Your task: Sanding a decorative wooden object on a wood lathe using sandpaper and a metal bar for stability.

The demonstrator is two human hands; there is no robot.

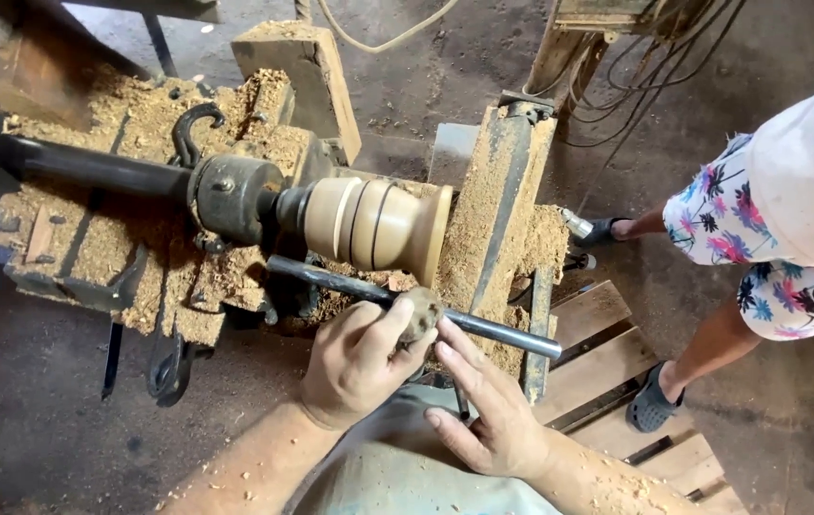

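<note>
The left hand (pixel 357 360) is curled shut around a small sawdust-caked lump (pixel 421 312), pinching it between thumb and fingers just below the steel tool rest bar (pixel 416 307). The right hand (pixel 483 405) lies half open, fingers stretched toward the same lump, its fingertips touching it but gripping nothing. The lump looks light, rough and crumbly rather than slippery, best pinched at its sides. Above the bar, a pale turned wooden workpiece (pixel 378 224) sits mounted on the lathe (pixel 226 195), amid heaped sawdust (pixel 140 124). Another person's legs (pixel 712 324) stand on a wooden pallet (pixel 607 353).
</note>
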